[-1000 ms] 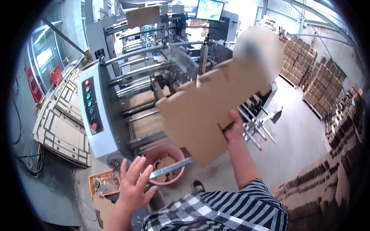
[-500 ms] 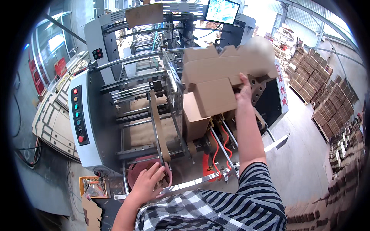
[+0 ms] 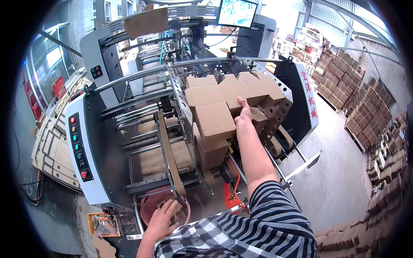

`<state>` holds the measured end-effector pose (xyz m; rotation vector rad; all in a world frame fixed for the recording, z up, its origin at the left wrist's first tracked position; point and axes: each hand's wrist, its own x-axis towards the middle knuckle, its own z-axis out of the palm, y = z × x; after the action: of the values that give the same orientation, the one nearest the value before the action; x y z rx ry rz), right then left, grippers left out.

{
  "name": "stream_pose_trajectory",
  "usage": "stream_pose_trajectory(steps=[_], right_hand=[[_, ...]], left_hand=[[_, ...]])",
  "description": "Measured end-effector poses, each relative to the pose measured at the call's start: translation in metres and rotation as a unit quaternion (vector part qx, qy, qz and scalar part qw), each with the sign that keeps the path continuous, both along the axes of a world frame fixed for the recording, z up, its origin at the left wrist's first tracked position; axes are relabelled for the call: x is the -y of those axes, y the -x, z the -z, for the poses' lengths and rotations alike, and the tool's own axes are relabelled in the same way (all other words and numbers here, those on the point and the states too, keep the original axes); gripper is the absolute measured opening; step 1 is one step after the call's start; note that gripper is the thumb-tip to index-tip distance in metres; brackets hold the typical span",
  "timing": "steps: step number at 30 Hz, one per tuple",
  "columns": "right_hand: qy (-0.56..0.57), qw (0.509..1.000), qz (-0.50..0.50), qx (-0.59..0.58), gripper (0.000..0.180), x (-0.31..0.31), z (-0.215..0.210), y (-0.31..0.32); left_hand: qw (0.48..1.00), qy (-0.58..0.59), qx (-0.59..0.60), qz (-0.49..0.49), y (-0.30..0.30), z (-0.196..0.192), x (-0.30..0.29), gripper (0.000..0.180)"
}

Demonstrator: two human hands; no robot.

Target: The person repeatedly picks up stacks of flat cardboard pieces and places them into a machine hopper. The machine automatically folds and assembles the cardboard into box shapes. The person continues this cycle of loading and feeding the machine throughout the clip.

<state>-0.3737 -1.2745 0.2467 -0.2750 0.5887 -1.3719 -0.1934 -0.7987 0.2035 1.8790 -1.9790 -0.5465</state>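
Observation:
Brown folded cardboard box blanks with notched upper edges lie across the front of a large machine, between its upright perforated plates. My right hand grips their near edge, thumb on top; its other fingers are hidden beneath. Under the left end of the blanks, more brown cardboard sits in the machine. My left hand is low at the left with fingers stretched out, holding nothing. It is over the near side of a pink basket with cardboard scraps inside.
A control panel with coloured buttons is on the machine's left side. A brown belt runs beside the blanks. Metal rods and a red hose are near my right forearm. A yellow tray stands lower left; cardboard stacks fill the right.
My right hand has brought the cardboard blanks down and toward me, between the machine's plates. My left hand stays over the basket. The view has shifted slightly.

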Motion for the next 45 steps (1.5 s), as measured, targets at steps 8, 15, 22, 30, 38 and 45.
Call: stream_pose_trajectory(steps=[8, 15, 22, 30, 38, 45], right_hand=[[-0.070, 0.996, -0.008, -0.049, 0.033, 0.003, 0.047, 0.003], [-0.114, 0.889, -0.327, -0.300, 0.075, 0.006, 0.041, 0.027], [-0.139, 0.895, -0.159, -0.392, 0.091, -0.003, 0.040, 0.048], [-0.105, 0.984, 0.087, -0.112, 0.059, 0.032, 0.037, -0.019], [-0.048, 0.979, -0.044, -0.194, 0.062, 0.023, 0.088, 0.066], [-0.143, 0.942, 0.034, -0.301, 0.117, 0.069, 0.040, 0.095]], left_hand=[[1.000, -0.025, -0.004, 0.019, -0.008, 0.015, 0.004, 0.087], [0.998, -0.047, 0.016, 0.025, -0.010, 0.019, 0.004, 0.083], [0.999, -0.035, -0.004, 0.040, -0.007, 0.022, 0.015, 0.074], [0.998, -0.058, -0.002, 0.027, -0.010, 0.029, 0.023, 0.069], [0.995, -0.089, -0.004, 0.037, -0.018, 0.026, 0.033, 0.070], [0.989, -0.134, -0.041, 0.045, -0.020, 0.063, 0.028, 0.068]])
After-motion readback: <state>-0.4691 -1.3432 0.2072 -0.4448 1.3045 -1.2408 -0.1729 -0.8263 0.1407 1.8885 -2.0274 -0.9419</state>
